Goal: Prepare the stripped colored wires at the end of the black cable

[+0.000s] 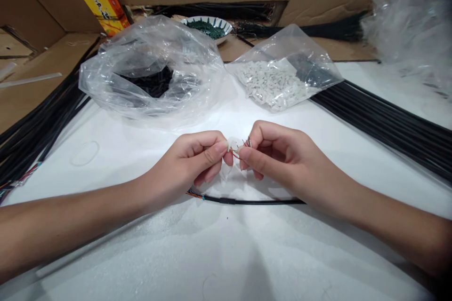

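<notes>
My left hand (201,157) is closed in a pinch, its thumb and forefinger at one end of a thin orange wire (234,151). A small pale bit shows at those fingertips, too small to name. Facing it, my right hand (275,150) pinches several thin wires (248,142), whose short ends stick up above the thumb. Both hands are raised over the white table, fingertips nearly meeting. Beneath them lies a black cable (261,202); its coloured wires come out at the left end and pass out of sight behind my left hand.
An open clear bag (197,56) with black pieces stands behind my left hand. A bag of small white parts (271,82) lies behind my right. Black cable bundles (388,120) flank both sides. Farther back are a plate (226,25) of green bits and a yellow-orange box (100,4).
</notes>
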{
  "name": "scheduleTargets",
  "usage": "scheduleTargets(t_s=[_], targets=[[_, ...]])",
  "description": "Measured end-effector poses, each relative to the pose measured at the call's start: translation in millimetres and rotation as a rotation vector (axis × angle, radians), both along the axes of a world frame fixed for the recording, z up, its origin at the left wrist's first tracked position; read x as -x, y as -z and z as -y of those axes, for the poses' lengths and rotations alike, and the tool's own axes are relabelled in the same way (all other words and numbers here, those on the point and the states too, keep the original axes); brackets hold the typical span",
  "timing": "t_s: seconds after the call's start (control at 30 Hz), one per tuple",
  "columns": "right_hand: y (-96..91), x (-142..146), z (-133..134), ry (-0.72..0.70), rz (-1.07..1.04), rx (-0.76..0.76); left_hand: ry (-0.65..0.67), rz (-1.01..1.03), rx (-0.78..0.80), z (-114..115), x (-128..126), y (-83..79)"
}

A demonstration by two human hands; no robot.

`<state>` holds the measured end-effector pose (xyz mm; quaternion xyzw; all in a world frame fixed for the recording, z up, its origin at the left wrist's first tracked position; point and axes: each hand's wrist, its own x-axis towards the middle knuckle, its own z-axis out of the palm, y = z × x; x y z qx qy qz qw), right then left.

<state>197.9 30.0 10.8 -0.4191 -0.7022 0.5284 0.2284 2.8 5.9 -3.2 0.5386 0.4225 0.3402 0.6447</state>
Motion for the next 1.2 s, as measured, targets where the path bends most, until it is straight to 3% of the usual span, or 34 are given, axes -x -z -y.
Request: scheduleTargets(t_s=[0.63, 1.2], targets=[[5.2, -2.8, -1.5, -0.019, 0.042, 0.091, 0.025, -0.011, 0.016, -0.3, -0.8, 1.2], [2.4, -1.4, -0.2, -0.043, 0.081, 0.054, 0.044, -0.006, 0.04, 2.0, 0.1, 2.0]])
